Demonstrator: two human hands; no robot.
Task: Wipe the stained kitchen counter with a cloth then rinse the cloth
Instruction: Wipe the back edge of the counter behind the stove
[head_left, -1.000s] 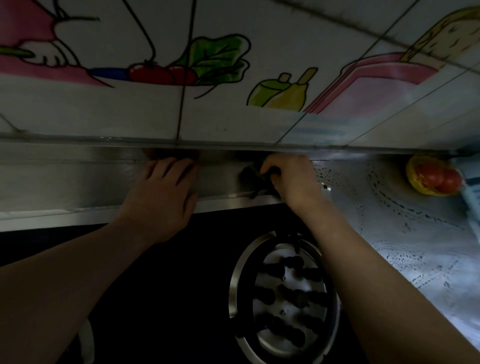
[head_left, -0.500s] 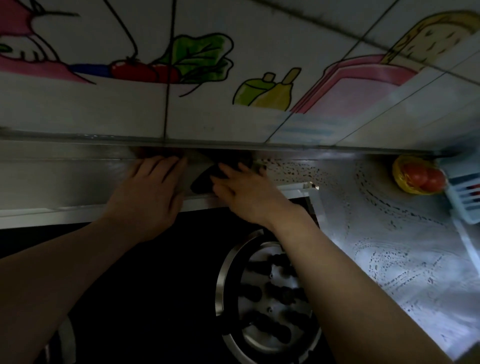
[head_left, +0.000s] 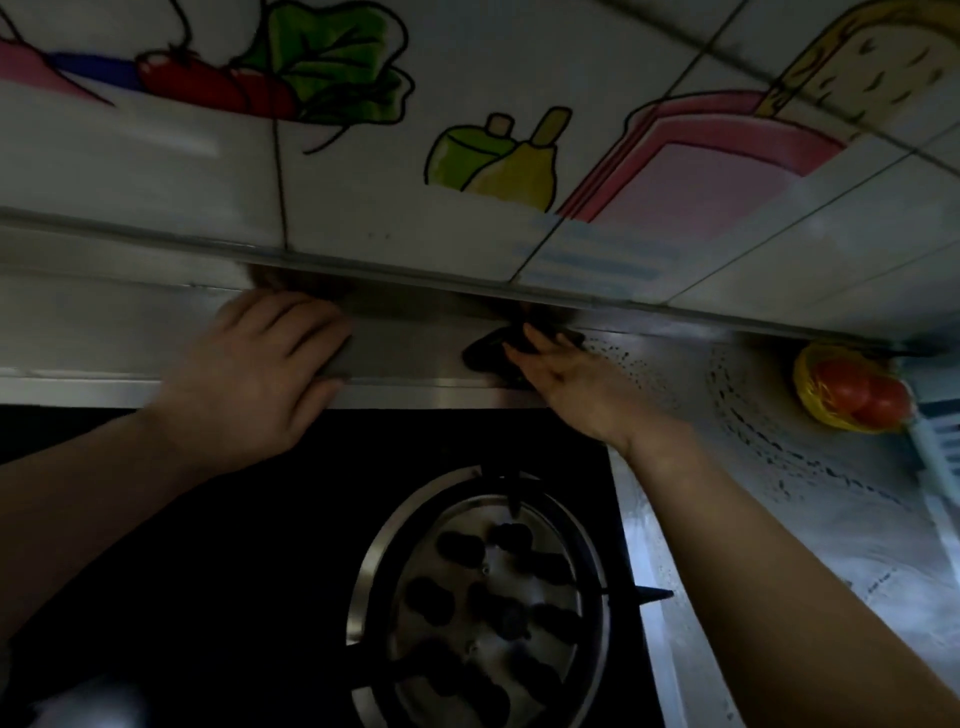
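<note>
Cloth (head_left: 485, 354), dark and crumpled, lies pressed under flat right hand (head_left: 569, 387); left hand (head_left: 260, 374) rests flat.

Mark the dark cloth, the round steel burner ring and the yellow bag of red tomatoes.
dark cloth (head_left: 485, 354): head view, its bare left end.
round steel burner ring (head_left: 365, 587): head view, shiny left rim.
yellow bag of red tomatoes (head_left: 807, 391): head view, yellow left wall.
</note>
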